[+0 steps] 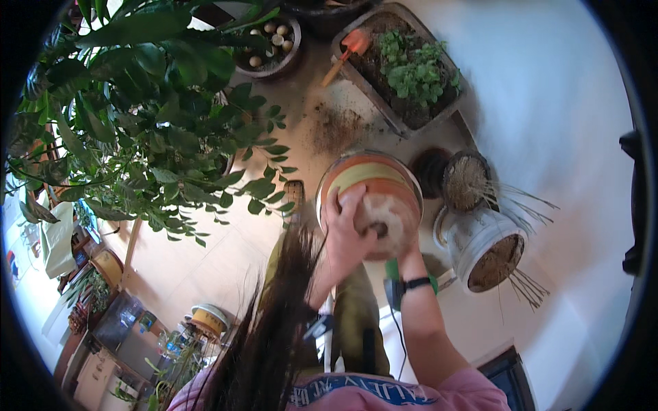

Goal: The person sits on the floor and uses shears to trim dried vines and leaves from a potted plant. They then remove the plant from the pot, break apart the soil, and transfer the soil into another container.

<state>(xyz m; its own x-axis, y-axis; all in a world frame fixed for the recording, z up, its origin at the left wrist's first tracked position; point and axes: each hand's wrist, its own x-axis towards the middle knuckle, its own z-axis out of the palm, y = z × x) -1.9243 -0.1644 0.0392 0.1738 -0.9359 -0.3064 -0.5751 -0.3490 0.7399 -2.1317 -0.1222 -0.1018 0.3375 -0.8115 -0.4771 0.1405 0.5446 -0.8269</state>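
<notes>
A terracotta flower pot (375,177) with a yellow band is tipped so its base and round drain hole face me. My left hand (345,234) is spread over its side and base, thumb near the hole. From the right, my right hand (409,250) grips the lower side; its fingers are mostly hidden behind the pot. A pale rim (421,198) shows around the far side of the pot; what it belongs to is hidden. Loose dark soil (339,128) lies scattered on the floor just beyond.
A rectangular planter (378,105) with a leafy plant (414,67) holds an orange hand trowel (355,42). To the right are a dark pot (465,180) and a white pot (478,246), both with dry stems. Large foliage (169,128) crowds the left. A round planter (270,72) stands far left.
</notes>
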